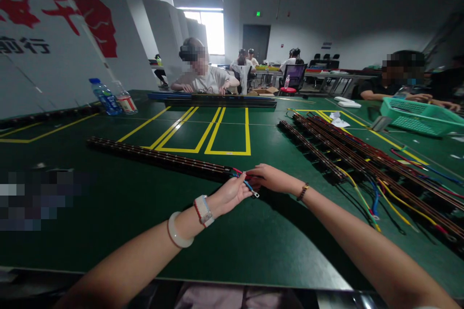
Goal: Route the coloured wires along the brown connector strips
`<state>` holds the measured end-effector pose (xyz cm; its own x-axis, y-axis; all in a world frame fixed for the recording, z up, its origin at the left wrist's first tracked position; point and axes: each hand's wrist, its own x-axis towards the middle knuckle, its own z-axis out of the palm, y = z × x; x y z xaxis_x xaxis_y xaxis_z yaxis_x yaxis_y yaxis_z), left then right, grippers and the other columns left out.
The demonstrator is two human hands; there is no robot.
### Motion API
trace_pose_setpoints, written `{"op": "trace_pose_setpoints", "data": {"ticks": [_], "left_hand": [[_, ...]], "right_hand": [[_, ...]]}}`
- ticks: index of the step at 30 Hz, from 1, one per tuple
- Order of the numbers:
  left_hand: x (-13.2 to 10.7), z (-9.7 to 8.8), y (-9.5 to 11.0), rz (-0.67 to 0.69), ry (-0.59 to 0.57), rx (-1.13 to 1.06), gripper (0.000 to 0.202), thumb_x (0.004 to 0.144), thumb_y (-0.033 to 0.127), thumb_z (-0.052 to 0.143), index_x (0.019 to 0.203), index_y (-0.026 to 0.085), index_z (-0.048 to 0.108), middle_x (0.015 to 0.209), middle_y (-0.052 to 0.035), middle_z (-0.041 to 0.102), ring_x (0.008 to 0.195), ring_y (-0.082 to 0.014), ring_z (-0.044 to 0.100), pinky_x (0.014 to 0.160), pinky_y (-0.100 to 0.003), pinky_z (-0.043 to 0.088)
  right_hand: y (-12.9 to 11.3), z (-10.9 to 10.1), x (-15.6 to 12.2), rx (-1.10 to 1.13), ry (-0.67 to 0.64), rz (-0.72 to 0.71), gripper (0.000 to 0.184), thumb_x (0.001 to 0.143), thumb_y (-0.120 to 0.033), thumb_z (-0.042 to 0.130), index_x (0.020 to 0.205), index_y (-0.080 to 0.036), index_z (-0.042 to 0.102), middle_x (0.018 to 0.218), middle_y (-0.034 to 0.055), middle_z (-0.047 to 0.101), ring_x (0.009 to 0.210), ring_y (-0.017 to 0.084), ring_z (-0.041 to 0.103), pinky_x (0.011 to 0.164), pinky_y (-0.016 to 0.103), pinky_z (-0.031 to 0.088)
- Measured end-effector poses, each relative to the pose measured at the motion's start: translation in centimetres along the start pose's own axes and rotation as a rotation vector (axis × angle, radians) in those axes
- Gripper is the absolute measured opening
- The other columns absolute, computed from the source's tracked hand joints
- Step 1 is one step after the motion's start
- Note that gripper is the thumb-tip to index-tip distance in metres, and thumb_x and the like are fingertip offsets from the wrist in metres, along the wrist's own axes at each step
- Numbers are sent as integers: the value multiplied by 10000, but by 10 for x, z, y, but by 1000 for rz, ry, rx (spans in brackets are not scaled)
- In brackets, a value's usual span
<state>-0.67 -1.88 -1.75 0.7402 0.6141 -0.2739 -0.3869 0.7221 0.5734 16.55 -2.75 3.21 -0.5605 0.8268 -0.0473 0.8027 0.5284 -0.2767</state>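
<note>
A long dark strip with rows of small parts lies across the green table, its near end at my hands. Red and blue wires come out of that end. My left hand, with a bangle and a watch on the wrist, pinches the wires. My right hand, with a bead bracelet on the wrist, is closed on the strip's end next to the wires. Both hands touch each other over the end of the strip.
Several more strips with coloured wires lie to the right. Two water bottles stand at the far left, and a teal basket is at the far right. Yellow tape boxes mark the table. People sit at its far side and right.
</note>
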Motion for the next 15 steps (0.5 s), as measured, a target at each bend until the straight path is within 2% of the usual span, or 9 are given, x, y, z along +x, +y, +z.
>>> {"op": "trace_pose_setpoints", "data": {"ticks": [3,6,11,15], "left_hand": [[0,0,-2,10,35,4,132,908,183,456,983,80,491,939,-106,603,842,-125,612,984,-385,418],[1,-3,-3,15,34,12,61,880,141,491,886,80,488,842,-89,602,812,-132,618,964,-368,433],[0,-3,0,-6,-14,57,198,901,156,443,992,20,554,1094,-206,595,973,-194,622,995,-367,427],[-2,-2,3,-49,-69,130,261,907,154,411,1018,1,591,1168,-226,568,1000,-201,618,1015,-362,406]], "right_hand": [[6,-3,4,-223,2,-22,292,892,-120,468,1155,-145,593,897,76,586,789,146,512,709,251,390],[13,-7,13,-471,-43,-110,276,885,-165,522,1157,-157,572,961,84,598,871,176,539,793,297,392],[19,-18,36,-712,-115,-334,180,896,-163,510,1062,-151,578,876,63,611,833,183,546,773,307,377],[26,-23,54,-803,-125,-526,167,911,-152,478,1029,-174,594,845,55,600,801,168,519,759,294,360]]}}
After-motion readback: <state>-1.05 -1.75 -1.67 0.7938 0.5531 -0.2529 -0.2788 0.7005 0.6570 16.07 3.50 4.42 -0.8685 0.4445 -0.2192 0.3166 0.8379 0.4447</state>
